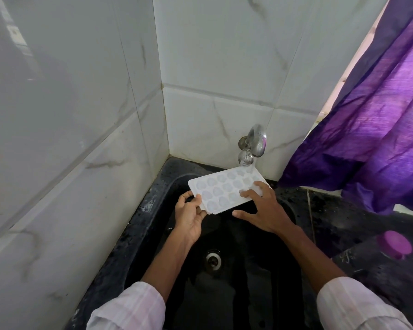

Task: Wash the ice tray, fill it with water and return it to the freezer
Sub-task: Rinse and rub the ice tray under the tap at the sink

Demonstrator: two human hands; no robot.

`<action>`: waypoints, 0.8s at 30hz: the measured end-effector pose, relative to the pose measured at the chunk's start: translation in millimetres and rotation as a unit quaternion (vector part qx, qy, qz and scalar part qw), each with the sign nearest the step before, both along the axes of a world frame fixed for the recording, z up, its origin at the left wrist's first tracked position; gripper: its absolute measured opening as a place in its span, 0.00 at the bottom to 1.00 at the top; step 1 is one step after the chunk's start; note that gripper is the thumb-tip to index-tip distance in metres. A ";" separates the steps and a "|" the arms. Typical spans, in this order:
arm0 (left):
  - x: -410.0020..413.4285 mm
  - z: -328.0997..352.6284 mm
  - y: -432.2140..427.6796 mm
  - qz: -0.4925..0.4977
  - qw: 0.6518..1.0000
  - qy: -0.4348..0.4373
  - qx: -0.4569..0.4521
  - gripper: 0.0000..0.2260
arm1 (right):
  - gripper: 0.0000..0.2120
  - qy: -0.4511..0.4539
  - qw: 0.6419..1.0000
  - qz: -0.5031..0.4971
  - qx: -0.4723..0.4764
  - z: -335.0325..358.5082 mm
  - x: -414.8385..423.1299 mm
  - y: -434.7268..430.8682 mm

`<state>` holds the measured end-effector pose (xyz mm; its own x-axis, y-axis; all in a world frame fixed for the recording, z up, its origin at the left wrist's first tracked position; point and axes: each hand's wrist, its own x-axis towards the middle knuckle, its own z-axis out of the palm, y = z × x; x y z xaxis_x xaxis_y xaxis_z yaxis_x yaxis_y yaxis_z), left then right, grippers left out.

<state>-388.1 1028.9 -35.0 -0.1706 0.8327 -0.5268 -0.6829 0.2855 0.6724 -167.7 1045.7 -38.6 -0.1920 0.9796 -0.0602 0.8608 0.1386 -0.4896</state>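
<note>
A white ice tray (224, 189) with several rounded cells is held tilted over the black sink (153, 210), its far corner right under the chrome tap (253, 144). My left hand (191, 215) grips the tray's near left corner, thumb on top and fingers underneath. My right hand (260, 206) lies on the tray's right end, its fingers spread over the cells and its thumb stretched out below the tray's edge. Water seems to fall from the spout onto the tray's far corner, though the stream is faint.
The sink sits in a corner of white marbled tiles, with its drain (213, 258) below my hands. A purple curtain (379, 115) hangs at the right. On the dark counter at the right stands a container with a purple lid (397, 245).
</note>
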 end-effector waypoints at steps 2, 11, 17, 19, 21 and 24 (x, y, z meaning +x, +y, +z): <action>0.5 -0.5 -1.5 -0.004 1.000 0.002 0.001 0.08 | 0.31 0.001 1.000 -0.011 0.010 -0.2 -1.2 -0.7; -2.6 0.9 -2.3 -0.010 1.000 0.013 0.009 0.09 | 0.26 -0.003 1.000 -0.001 0.008 -3.9 -1.9 -4.3; -3.1 -1.4 -5.5 -0.013 1.000 0.001 0.005 0.09 | 0.24 -0.005 1.000 0.005 0.009 -5.4 1.3 -5.5; -3.1 -1.7 -6.3 -0.018 1.000 0.000 0.007 0.09 | 0.24 -0.013 1.000 0.004 0.005 -5.5 0.8 -6.0; -2.6 -1.1 -6.3 -0.021 1.000 0.000 0.009 0.08 | 0.25 -0.019 1.000 0.005 0.003 -5.5 0.6 -7.6; -1.6 -0.8 -6.1 -0.028 1.000 0.001 0.012 0.08 | 0.26 -0.015 1.000 0.009 0.000 -5.6 1.4 -10.6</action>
<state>-389.7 1022.8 -35.8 -0.1244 0.8535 -0.5060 -0.6657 0.3064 0.6804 -166.3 1035.1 -44.2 -0.2079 0.9759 -0.0665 0.8723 0.1542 -0.4640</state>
